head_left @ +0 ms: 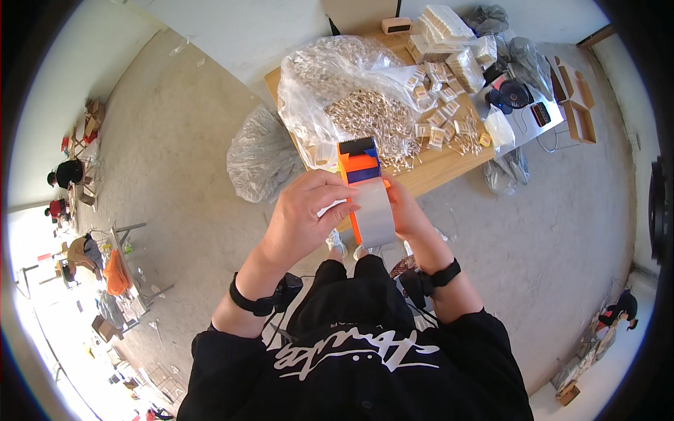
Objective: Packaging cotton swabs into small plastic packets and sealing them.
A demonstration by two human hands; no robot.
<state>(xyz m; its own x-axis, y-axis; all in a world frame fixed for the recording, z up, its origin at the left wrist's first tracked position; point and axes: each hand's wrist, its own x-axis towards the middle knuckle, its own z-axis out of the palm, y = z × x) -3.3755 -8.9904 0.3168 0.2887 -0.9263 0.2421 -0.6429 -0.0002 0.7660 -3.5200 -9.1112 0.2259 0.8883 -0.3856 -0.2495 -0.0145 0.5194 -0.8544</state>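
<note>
Close in front of my body I hold an orange and blue tape dispenser (pixel 361 167) with a wide roll of greyish tape (pixel 375 214) in it. Its black toothed edge points away from me. My right hand (pixel 405 208) is wrapped round its right side, with most of the fingers hidden behind it. From the left, my left hand (pixel 307 210) has thumb and fingertips closed together at the tape's left edge; whether a loose end is pinched there cannot be made out. Beyond lies a heap of cotton swabs (pixel 375 125), partly inside a big clear plastic bag (pixel 309 70).
The wooden table (pixel 439 179) also bears several small swab packs (pixel 437 133), stacked white packages (pixel 446 28) and a pinkish clock (pixel 396 25). A black fan (pixel 514 93) stands on the white table at right. A filled plastic bag (pixel 260 154) sits left on the floor. Other people work far off.
</note>
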